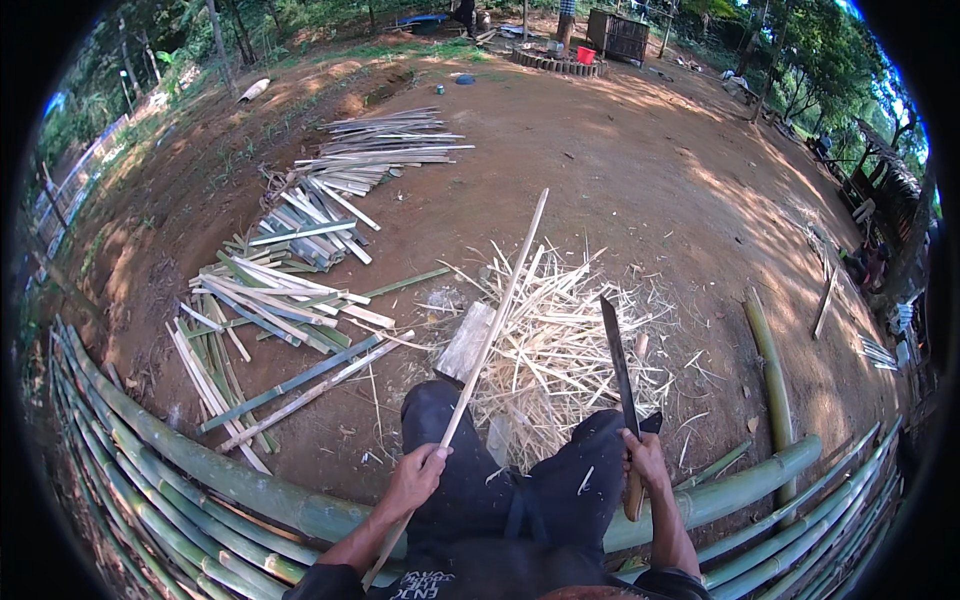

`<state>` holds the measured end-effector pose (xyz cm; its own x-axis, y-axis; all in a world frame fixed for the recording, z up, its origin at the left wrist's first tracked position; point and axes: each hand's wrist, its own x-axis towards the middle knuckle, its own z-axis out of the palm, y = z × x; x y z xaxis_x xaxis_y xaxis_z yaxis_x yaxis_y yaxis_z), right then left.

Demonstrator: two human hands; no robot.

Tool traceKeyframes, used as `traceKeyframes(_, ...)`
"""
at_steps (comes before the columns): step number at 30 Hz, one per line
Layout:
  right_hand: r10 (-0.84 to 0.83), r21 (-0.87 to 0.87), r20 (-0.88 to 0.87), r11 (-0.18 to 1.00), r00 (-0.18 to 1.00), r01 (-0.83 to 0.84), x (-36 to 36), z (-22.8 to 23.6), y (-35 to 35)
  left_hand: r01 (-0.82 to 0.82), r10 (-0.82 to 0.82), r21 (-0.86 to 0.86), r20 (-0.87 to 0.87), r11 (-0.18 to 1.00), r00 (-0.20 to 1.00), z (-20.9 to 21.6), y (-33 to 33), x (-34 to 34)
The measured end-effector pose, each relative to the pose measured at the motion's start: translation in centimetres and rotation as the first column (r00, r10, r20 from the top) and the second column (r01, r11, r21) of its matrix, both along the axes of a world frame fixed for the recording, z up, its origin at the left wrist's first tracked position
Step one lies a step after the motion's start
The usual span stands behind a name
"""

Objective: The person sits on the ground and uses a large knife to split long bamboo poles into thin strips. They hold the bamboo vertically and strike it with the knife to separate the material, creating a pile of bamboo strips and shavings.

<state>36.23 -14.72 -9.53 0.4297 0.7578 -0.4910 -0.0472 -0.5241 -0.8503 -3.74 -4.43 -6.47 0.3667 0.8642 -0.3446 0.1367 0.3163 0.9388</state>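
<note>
My left hand (pixel 415 482) is closed around a long pale bamboo strip (pixel 498 318), which slants from beside my left forearm up and away over the ground. My right hand (pixel 646 458) grips the wooden handle of a machete (pixel 618 362), its dark blade pointing up and away, apart from the strip. Between and beyond my knees lies a heap of pale bamboo shavings (pixel 556 345). A squared wooden block (pixel 467 341) rests at the heap's left side, just behind the strip. Several shavings cling to my dark trousers.
Piles of split bamboo strips (pixel 290 290) cover the ground at the left and farther off (pixel 385 140). Thick green bamboo poles (pixel 250 480) lie across behind my legs on both sides. A separate pole (pixel 770 370) lies at the right. Far off stand a red bucket (pixel 586 55) and trees.
</note>
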Motion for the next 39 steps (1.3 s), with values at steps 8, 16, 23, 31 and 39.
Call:
traceKeyframes(8, -0.042, -0.032, -0.187, 0.999, 0.981, 0.037, -3.7, -5.1, -3.8, -0.077, 0.107, -0.179, 0.168, 0.981, 0.980, 0.3, 0.2, 0.0)
traceKeyframes(16, -0.094, -0.048, -0.222, 0.995, 0.971, 0.085, -3.4, -5.2, -2.8, -0.058, 0.101, -0.198, 0.218, 0.979, 0.971, 0.0, 0.7, -0.1)
traceKeyframes(23, -0.069, -0.047, -0.220, 0.997, 0.973, 0.060, -3.1, -5.3, -2.7, 0.000, 0.029, -0.146, 0.196, 0.989, 0.980, 1.5, 2.3, -0.2)
traceKeyframes(31, -0.074, -0.051, -0.249, 0.997, 0.966, 0.063, -2.9, -5.6, -2.5, -0.009, 0.070, -0.314, 0.184, 0.949, 0.980, 1.0, 2.7, -0.7)
traceKeyframes(39, -0.079, -0.064, -0.231, 0.996, 0.970, 0.066, -2.8, -5.2, -2.5, -0.188, 0.179, 0.039, 0.160, 0.981, 0.971, 4.7, 8.6, 0.0)
